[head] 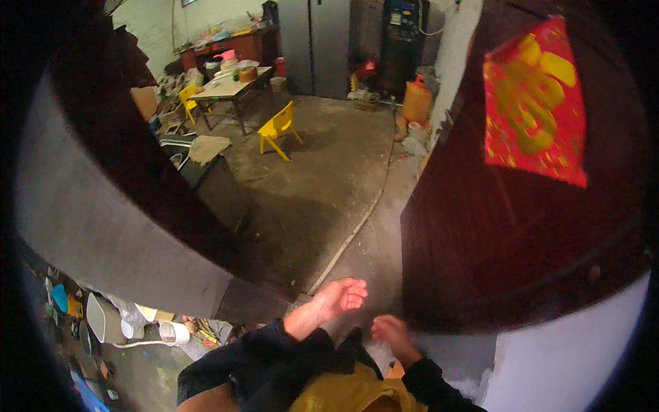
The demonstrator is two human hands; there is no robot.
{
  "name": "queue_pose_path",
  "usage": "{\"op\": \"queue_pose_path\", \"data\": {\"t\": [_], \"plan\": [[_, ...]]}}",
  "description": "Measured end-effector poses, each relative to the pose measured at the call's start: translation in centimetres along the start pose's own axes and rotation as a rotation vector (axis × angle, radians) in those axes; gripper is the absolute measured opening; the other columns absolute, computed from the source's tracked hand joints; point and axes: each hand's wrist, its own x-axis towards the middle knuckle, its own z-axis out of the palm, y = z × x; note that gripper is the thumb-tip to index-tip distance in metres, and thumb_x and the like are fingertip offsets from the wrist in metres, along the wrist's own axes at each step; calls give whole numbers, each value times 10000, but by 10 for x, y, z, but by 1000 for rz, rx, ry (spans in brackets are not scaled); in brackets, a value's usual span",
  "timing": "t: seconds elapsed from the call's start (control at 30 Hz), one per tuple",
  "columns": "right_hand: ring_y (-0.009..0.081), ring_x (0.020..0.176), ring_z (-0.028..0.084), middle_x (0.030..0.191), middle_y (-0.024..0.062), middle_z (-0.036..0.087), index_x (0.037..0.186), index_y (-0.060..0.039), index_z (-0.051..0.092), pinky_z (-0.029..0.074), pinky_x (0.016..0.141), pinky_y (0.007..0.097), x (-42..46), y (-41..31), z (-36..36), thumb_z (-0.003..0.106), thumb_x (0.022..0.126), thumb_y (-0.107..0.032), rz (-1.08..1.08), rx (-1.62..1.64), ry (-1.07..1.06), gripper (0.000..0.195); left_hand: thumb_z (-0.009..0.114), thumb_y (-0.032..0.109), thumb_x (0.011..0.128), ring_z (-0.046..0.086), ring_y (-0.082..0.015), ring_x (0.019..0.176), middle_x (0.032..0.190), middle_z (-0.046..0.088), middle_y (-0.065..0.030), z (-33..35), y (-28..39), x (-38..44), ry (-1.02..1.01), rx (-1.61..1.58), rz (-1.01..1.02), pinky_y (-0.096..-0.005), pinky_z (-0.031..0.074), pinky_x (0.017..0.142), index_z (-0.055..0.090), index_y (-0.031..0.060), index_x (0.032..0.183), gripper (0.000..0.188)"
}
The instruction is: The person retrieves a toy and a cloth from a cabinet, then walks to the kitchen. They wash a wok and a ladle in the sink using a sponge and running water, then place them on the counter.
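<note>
My left hand point(344, 297) is held out in front of my body at a doorway, its fingers loosely curled together with nothing seen in them. Lower and to the right, my right hand point(391, 332) is blurred, with its fingers bent inward and its palm hidden. It is nearest to the dark red door panel point(453, 257) on the right. A red paper decoration point(535, 103) with a gold character hangs on that panel. Past the left hand, a pale hose point(355, 234) runs along the concrete floor point(324, 175) into the room.
A yellow chair point(278, 129) stands near a cluttered table point(226, 90). An orange gas cylinder point(417, 100) is by the right wall, a grey metal cabinet point(314, 49) at the back. On the left, a dark door frame point(170, 180) borders the opening; buckets point(103, 319) lie beyond it.
</note>
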Motion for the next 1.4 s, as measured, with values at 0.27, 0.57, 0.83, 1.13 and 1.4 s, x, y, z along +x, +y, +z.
{"op": "queue_pose_path", "data": {"t": [0.27,0.57,0.83,1.13,1.4], "plan": [[121,701,585,799,28,620,1045,-39,645,491,651,257,165,-87,9,567,937,-204,74,-160,-229,212,417,203,960,577,-174,662,774,639,-65,-36,96,95,297,-131,109,-292,491,657,612,42,974,253],[134,623,579,723,35,601,1035,-23,642,497,610,269,349,-260,65,533,948,-190,2,-462,-393,218,470,248,950,580,-176,675,785,630,-75,-75,281,184,330,-327,384,-303,485,633,616,13,998,281],[128,686,590,765,42,619,1035,-23,640,486,637,267,503,-359,152,526,947,-212,-74,-450,-484,238,459,260,963,565,-169,701,836,632,-73,-125,405,203,514,-418,557,-302,473,673,628,19,956,295],[144,694,614,796,54,655,1009,-33,652,490,642,272,668,-455,272,558,916,-207,124,-852,-881,218,547,224,922,540,-154,701,850,622,-36,-208,566,294,503,-558,609,-279,458,665,627,66,889,179],[133,631,578,737,28,603,953,-33,645,467,573,265,847,-578,392,562,899,-192,113,-584,-730,187,640,131,865,535,-118,717,860,604,-32,-260,719,317,717,-354,820,-252,441,640,614,15,1055,225]]}}
